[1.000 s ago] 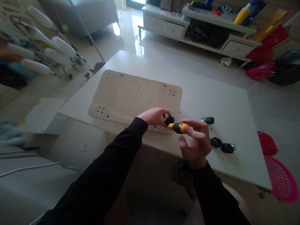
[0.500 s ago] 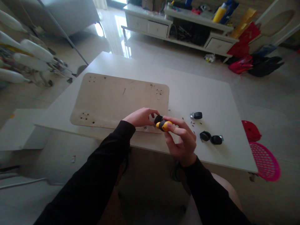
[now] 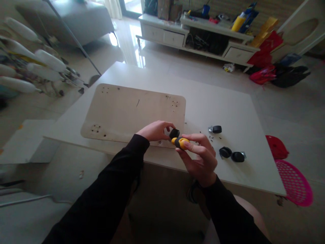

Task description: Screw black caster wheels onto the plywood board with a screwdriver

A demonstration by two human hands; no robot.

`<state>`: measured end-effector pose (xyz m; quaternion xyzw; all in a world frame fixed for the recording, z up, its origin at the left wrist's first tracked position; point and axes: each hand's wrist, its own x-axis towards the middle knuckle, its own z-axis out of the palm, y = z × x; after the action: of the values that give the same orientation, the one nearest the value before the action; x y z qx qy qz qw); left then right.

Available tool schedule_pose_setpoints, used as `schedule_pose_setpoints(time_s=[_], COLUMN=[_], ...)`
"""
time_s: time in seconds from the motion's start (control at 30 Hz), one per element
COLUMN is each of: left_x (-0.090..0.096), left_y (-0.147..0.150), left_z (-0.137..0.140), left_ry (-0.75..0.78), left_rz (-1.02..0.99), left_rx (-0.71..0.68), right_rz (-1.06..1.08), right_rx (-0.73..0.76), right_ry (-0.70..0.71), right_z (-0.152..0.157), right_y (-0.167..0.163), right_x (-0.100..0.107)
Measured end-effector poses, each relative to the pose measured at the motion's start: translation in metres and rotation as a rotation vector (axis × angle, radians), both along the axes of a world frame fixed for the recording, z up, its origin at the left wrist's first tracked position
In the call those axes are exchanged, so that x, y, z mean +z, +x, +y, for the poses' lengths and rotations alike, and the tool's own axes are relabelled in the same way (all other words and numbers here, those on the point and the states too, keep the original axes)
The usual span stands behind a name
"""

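A pale wooden board (image 3: 134,113) with rounded corners and small screw holes lies on the white table. At its near right corner a black caster wheel (image 3: 174,133) stands, and my left hand (image 3: 159,130) is closed around its left side. My right hand (image 3: 200,154) grips a yellow and black screwdriver (image 3: 180,143) by its handle, just in front of the caster. The handle hides the shaft and tip, and the caster's plate cannot be seen.
Right of the board lie a loose caster (image 3: 215,129), a pair of casters (image 3: 232,154) and several small screws (image 3: 211,138). The table (image 3: 218,105) has its near edge below my wrists. A pink perforated seat (image 3: 294,183) stands off the right end; a low cabinet (image 3: 172,38) is beyond.
The whole view has shifted slightly as my head moved. Both hands keep their places at the caster, and the screwdriver handle has turned or tilted a little.
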<state>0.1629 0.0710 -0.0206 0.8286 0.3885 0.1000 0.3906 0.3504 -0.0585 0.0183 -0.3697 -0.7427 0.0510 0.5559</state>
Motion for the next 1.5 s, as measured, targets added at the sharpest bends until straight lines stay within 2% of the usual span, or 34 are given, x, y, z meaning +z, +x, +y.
schedule_pose_setpoints(time_s=[0.1, 0.27, 0.5, 0.6, 0.73, 0.87, 0.97, 1.07, 1.23, 1.37, 1.5], left_x=[0.0, 0.0, -0.007, 0.0, 0.021, 0.038, 0.044, 0.039, 0.022, 0.02, 0.023], left_y=[0.0, 0.001, -0.009, -0.017, -0.017, -0.004, 0.011, 0.028, 0.05, 0.057, 0.052], left_z=[0.0, -0.001, 0.0, -0.006, -0.028, -0.054, -0.068, -0.08, -0.095, -0.103, -0.111], left_ry=[0.001, 0.008, -0.03, -0.074, -0.059, 0.094, 0.166, 0.126, -0.01, -0.007, 0.101], left_rz=[0.013, 0.005, -0.047, -0.121, -0.183, -0.226, -0.319, -0.41, -0.491, -0.508, -0.48], left_rx=[0.003, -0.01, -0.026, -0.029, -0.059, -0.071, -0.056, -0.041, 0.017, 0.057, 0.101], right_rz=[0.015, 0.015, 0.004, 0.021, 0.051, 0.127, 0.175, 0.16, 0.08, -0.02, -0.033], right_rx=[-0.022, 0.101, -0.04, -0.07, -0.093, -0.105, -0.11, -0.106, -0.08, -0.072, -0.219], right_ry=[0.014, -0.063, -0.011, 0.003, 0.032, 0.01, 0.025, 0.049, 0.03, -0.033, -0.074], right_z=[0.001, -0.001, 0.002, 0.002, 0.0, -0.002, -0.004, -0.01, -0.024, -0.036, -0.071], right_y=[0.0, 0.0, -0.001, -0.001, 0.0, 0.0, -0.001, -0.003, 0.006, 0.026, 0.065], right_x=[-0.002, -0.003, -0.006, -0.007, -0.007, -0.006, -0.003, -0.001, -0.002, 0.011, 0.039])
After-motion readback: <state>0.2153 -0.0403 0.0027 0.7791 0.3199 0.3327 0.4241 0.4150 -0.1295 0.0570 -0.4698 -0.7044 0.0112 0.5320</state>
